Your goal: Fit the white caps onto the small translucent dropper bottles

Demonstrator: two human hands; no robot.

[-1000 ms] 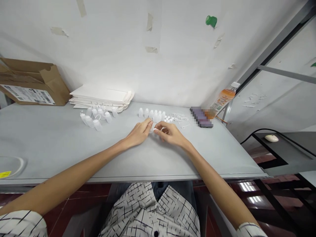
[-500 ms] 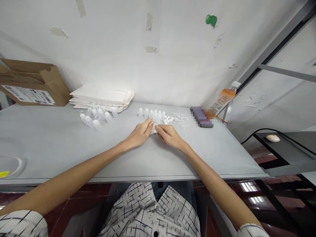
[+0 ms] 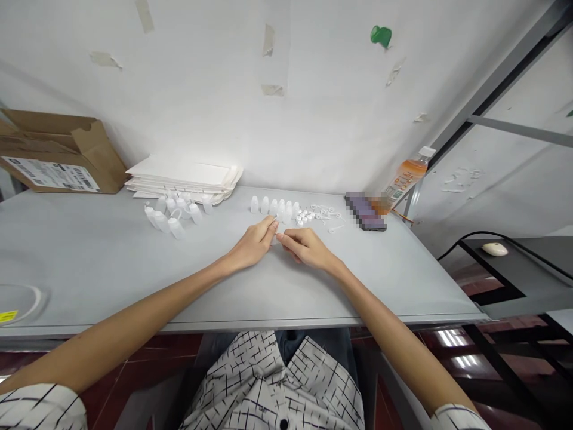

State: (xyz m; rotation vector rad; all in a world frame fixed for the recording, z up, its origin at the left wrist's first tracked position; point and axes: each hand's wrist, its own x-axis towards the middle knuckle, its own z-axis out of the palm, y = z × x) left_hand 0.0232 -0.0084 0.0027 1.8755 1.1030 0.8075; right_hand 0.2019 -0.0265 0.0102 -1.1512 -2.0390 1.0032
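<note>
My left hand is closed around a small translucent plastic bottle, mostly hidden by the fingers. Close against it on the right, my right hand has thumb and forefinger pinched at the bottle; what lies between those fingertips is too small to make out. Just beyond the hands stand several translucent bottles without caps. To their right lie a cluster of small white caps and a loose pile of thin white looped straps.
At left stand several capped bottles with straps. Behind them lie stacked white envelopes, beside an open cardboard box. A phone and an orange drink bottle are at right. A clear ring-shaped item sits near the left front edge.
The right fingertips have shifted slightly left and up, nearer the left thumb. A white piece visible between the hands before is now mostly covered. The left hand has barely moved.
</note>
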